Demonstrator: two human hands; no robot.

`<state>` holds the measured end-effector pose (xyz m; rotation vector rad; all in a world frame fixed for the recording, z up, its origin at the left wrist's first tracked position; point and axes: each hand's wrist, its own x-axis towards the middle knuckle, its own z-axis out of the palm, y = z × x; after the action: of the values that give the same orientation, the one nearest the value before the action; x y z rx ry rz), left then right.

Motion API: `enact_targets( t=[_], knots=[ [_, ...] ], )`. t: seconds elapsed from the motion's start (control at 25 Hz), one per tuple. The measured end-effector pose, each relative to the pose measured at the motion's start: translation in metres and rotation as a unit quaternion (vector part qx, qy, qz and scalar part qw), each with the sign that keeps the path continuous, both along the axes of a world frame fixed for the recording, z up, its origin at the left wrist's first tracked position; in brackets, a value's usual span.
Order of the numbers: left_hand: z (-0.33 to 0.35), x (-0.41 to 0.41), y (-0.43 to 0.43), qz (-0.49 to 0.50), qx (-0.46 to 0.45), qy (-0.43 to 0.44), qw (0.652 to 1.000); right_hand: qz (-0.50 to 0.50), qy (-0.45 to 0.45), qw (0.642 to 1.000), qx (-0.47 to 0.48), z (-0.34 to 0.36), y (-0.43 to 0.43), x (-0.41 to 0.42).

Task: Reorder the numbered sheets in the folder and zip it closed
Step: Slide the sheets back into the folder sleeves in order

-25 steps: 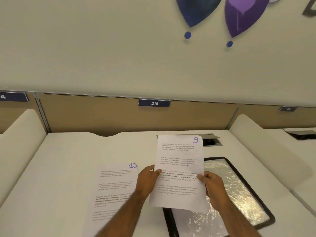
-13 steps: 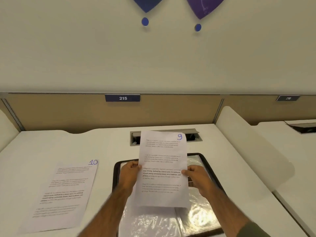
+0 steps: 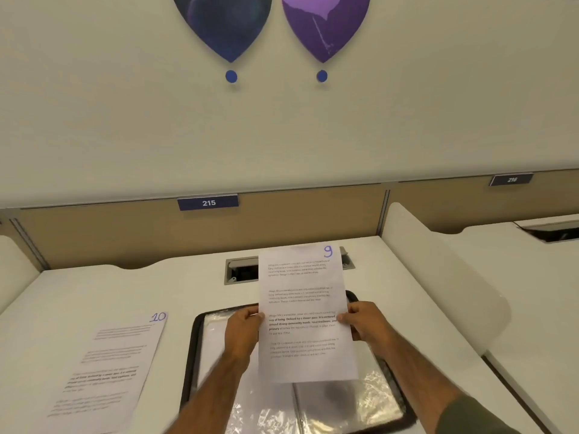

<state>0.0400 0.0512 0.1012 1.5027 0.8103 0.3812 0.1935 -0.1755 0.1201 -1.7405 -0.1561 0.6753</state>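
A printed sheet marked 9 (image 3: 302,308) is held upright above the open folder (image 3: 197,346), a black-edged binder with shiny clear sleeves lying flat on the desk. My left hand (image 3: 242,332) pinches the sheet's left edge and my right hand (image 3: 365,321) pinches its right edge. Another sheet, marked 10 (image 3: 106,368), lies flat on the desk to the left of the folder, apart from it. The sheet and my forearms cover part of the folder's pages.
The white desk (image 3: 125,286) has a cable hatch (image 3: 241,270) behind the held sheet, a tan back panel with a 215 label (image 3: 208,202), and white side dividers (image 3: 438,283) at right and far left.
The view has shifted, so the folder now sits centred under my hands. Both hands keep holding sheet 9 upright, now over the folder's middle; sheet 10 stays on the desk.
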Motion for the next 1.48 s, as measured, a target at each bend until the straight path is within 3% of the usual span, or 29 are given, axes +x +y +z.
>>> enact_targets(
  t=[0.16, 0.24, 0.4, 0.6, 1.04, 1.28, 1.48],
  knots=[
    [-0.011, 0.001, -0.017, 0.015, 0.009, 0.015, 1.0, -0.005, 0.016, 1.0, 0.026, 0.002, -0.017, 0.022],
    [-0.025, 0.005, -0.016, 0.012, 0.087, 0.06, 0.994, -0.003, 0.015, 0.999, 0.028, 0.004, -0.019, 0.041],
    [-0.057, 0.018, -0.019, -0.044, 0.275, 0.159, 0.947, -0.007, -0.002, 0.999, 0.036, 0.011, -0.012, 0.103],
    [-0.066, 0.045, -0.045, -0.121, 0.36, 0.232, 0.895, -0.009, 0.029, 0.998, 0.062, 0.005, -0.004, 0.151],
    [-0.086, 0.156, -0.025, -0.199, 0.466, 0.254, 0.824, -0.011, 0.016, 0.996, 0.091, 0.001, 0.05, 0.203],
    [-0.105, 0.178, -0.015, -0.159, 0.477, 0.271, 0.821, -0.024, 0.012, 0.997, 0.079, -0.016, 0.075, 0.219],
    [-0.11, 0.192, -0.012, -0.142, 0.485, 0.234, 0.831, -0.031, 0.008, 0.997, 0.072, -0.029, 0.083, 0.225]
  ],
)
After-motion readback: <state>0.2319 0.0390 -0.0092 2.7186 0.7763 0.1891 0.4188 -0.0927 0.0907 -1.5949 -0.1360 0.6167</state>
